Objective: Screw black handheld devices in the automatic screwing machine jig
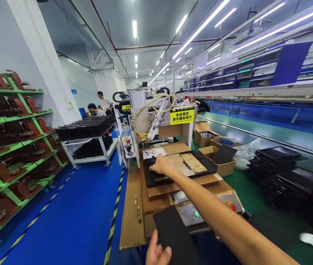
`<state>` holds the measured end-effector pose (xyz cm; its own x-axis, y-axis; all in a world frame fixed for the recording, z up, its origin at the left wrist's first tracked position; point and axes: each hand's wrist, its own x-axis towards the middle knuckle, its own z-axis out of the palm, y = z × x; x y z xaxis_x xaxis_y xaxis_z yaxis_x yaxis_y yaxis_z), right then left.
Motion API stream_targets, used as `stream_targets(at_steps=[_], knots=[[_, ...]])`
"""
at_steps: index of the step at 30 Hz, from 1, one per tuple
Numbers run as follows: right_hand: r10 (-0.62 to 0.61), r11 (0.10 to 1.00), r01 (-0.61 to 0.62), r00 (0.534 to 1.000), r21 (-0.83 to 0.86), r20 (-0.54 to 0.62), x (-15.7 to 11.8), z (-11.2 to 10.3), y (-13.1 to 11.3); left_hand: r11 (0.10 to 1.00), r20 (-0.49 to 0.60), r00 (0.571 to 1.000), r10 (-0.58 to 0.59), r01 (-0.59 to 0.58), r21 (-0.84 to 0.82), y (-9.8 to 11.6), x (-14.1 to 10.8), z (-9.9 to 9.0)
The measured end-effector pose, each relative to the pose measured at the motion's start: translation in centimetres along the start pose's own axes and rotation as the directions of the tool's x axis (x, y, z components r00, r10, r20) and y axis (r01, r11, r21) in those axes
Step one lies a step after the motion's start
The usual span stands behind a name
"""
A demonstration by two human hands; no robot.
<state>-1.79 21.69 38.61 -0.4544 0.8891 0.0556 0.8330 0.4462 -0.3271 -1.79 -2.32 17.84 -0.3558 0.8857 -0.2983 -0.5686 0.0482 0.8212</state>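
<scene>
My left hand (158, 251) grips the edge of a flat black panel (174, 232) at the bottom centre, thumb and fingers closed on it. Stretched across the bench, my right hand (160, 165) is at the left side of a black tray-like fixture (210, 163); its fingers are bent together, and what they hold, if anything, is too small to tell. A tan plate (193, 163) lies in the right part of the fixture. Behind it stands a machine with a silver cylinder (160, 114) and pale hoses.
A control box with a green lit button (196, 214) and a red button (232, 207) sits at the bench front. Cardboard boxes (224, 168) and stacked black parts (297, 187) are on the right. Green racks (15, 145) stand left; people are in the background.
</scene>
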Motion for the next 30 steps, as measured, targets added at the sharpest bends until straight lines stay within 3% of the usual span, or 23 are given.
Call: stream_targets(at_steps=[3, 6, 9, 11, 17, 20, 23, 25, 26, 28, 30], knots=[[-0.121, 0.993, 0.121, 0.992, 0.0, -0.047, -5.3, -1.6, 1.4, 0.978, -0.017, 1.0, -0.024, 0.02, -0.206, 2.0, -1.3, 2.8], [-0.23, 0.973, 0.231, 0.97, 0.008, -0.077, -12.8, -2.2, 3.3, 0.932, 0.058, 0.998, 0.013, 0.009, -0.362, 4.1, -2.2, 5.6], [-0.228, 0.973, 0.23, 0.97, 0.023, -0.081, -20.0, -1.7, 5.4, 0.914, 0.117, 0.987, 0.112, -0.055, -0.402, 4.7, -2.8, 7.1], [-0.192, 0.98, 0.195, 0.977, 0.029, -0.091, -23.6, -1.1, 6.7, 0.925, 0.155, 0.982, 0.106, -0.04, -0.379, 4.0, -3.3, 7.6], [-0.022, 0.999, 0.03, 0.988, 0.045, -0.155, -29.7, 0.5, 10.1, 0.95, 0.235, 0.972, -0.009, 0.082, -0.302, 0.4, -5.3, 9.5], [0.058, 0.996, -0.046, 0.985, 0.073, -0.162, -31.8, 0.0, 11.7, 0.966, 0.259, 0.963, -0.067, 0.128, -0.223, -0.5, -5.8, 11.0], [0.112, 0.971, -0.073, 0.981, 0.229, -0.159, -33.6, -1.4, 14.3, 0.974, 0.256, 0.96, -0.115, 0.159, -0.161, -0.9, -6.1, 12.6], [0.228, 0.887, -0.136, 0.96, 0.442, -0.161, -34.8, -2.0, 16.7, 0.971, 0.299, 0.941, -0.156, 0.203, -0.13, -1.3, -6.5, 13.8], [0.295, 0.802, -0.17, 0.946, 0.573, -0.132, -35.5, -1.8, 18.0, 0.967, 0.331, 0.925, -0.185, 0.232, -0.107, -1.5, -6.7, 14.4], [0.379, 0.51, -0.22, 0.925, 0.832, 0.013, -37.2, -0.7, 20.4, 0.958, 0.376, 0.892, -0.25, 0.285, -0.037, -2.4, -7.3, 15.4], [0.356, 0.109, -0.252, 0.913, 0.962, 0.199, -39.4, 1.4, 22.2, 0.94, 0.386, 0.86, -0.335, 0.332, 0.078, -3.7, -7.9, 16.2]])
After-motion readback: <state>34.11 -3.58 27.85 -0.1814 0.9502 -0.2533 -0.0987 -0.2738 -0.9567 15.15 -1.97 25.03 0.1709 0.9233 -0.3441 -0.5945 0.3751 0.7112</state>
